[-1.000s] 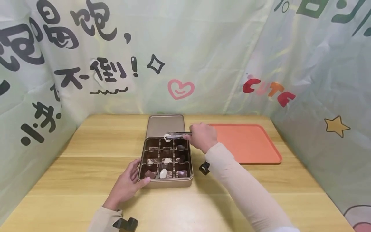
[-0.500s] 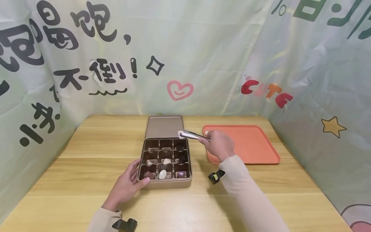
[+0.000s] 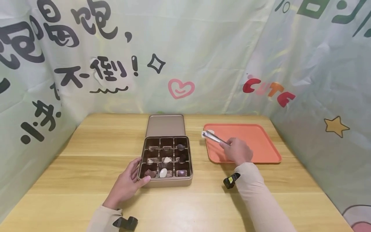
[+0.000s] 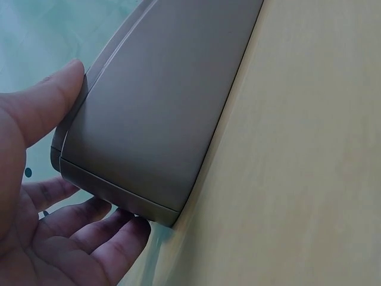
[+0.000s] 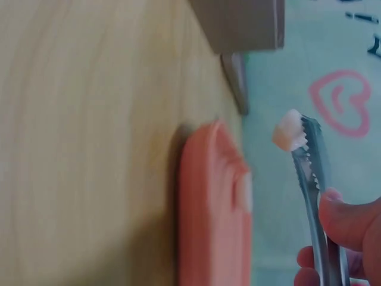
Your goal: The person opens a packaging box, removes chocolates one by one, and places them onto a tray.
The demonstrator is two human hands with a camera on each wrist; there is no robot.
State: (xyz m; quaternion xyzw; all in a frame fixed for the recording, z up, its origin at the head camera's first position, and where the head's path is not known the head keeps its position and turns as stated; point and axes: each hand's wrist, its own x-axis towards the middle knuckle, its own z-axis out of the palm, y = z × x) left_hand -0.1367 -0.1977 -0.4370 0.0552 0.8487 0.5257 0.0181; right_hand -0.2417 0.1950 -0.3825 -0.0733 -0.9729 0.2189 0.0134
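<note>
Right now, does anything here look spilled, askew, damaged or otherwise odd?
Nothing stands out. The compartmented box and orange tray lie flat and apart, no spill or damage shows, and the tongs in the right hand pinch a white piece at their tips.

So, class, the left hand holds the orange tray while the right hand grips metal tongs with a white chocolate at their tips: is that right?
The first part is wrong: the left hand holds the nine-compartment chocolate box, not the orange tray, as the head view shows. The rest stands.

The backdrop cloth [image 3: 208, 48] reads "饱" [image 3: 103, 20], "不倒!" [image 3: 96, 70] and "CUTE" [image 3: 269, 90].
</note>
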